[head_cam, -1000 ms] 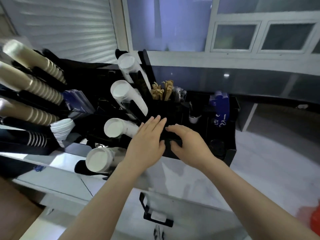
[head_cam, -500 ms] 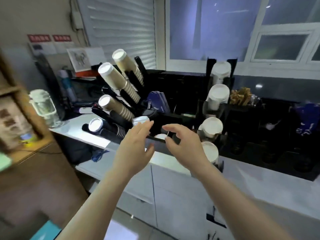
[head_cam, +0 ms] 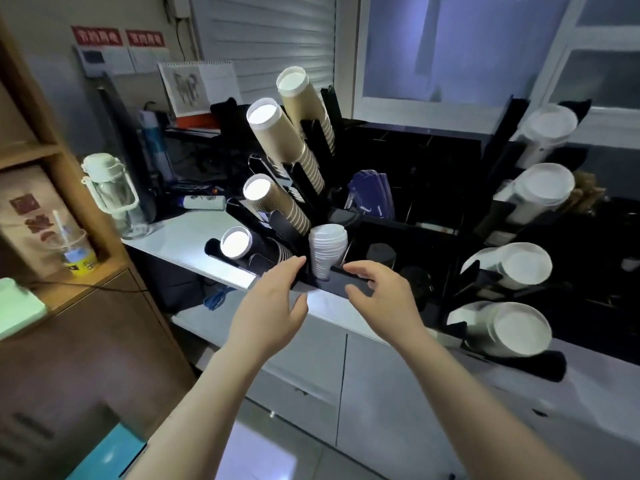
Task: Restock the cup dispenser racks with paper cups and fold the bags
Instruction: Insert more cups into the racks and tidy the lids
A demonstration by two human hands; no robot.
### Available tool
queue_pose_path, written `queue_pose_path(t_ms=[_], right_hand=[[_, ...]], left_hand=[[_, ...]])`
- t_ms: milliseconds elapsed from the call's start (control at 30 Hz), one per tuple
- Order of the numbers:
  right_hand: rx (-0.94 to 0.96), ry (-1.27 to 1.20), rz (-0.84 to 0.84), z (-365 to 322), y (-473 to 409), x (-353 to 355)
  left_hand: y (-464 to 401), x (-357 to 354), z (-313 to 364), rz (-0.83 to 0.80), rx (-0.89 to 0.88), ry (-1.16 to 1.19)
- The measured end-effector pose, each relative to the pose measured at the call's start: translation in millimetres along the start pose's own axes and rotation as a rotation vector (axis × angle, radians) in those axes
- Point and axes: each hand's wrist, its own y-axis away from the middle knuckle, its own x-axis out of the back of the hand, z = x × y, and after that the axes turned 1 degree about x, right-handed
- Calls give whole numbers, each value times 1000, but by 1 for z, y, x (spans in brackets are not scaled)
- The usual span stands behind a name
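A black cup dispenser rack (head_cam: 313,188) on the white counter (head_cam: 180,237) holds several slanted stacks of brown paper cups (head_cam: 280,140). A short stack of small white cups (head_cam: 327,249) stands upright at the rack's front. My left hand (head_cam: 268,313) hovers open just left of that stack, my right hand (head_cam: 384,299) open just right of it; neither touches the cups. A second black rack (head_cam: 502,154) at the right holds several stacks of white cups (head_cam: 519,327). No bag is in view.
A clear water jug (head_cam: 110,195) with a white lid and a blue bottle (head_cam: 156,147) stand at the counter's left end. Wooden shelves (head_cam: 31,154) rise at the far left. White cabinet doors (head_cam: 381,386) sit below the counter. Blue sleeves (head_cam: 372,195) stand in a rack compartment.
My view has swung left from the right rack to the brown-cup rack. Both hands have moved with it and now flank the small white cup stack, fingers apart.
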Motion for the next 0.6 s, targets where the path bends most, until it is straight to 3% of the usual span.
queue_pose_path(t_ms=[200,433,600], right_hand=[[-80,-44,65,36,-61,-31],[-22,178,37,69,-134,-64],[194,660,-253,68,-164,-80]], left_hand=[[-38,-47,-35,-218,-41,-64],[-73,-93,-73,-403,-67,-178],[-90,-97,-96,-518,-76,-191]])
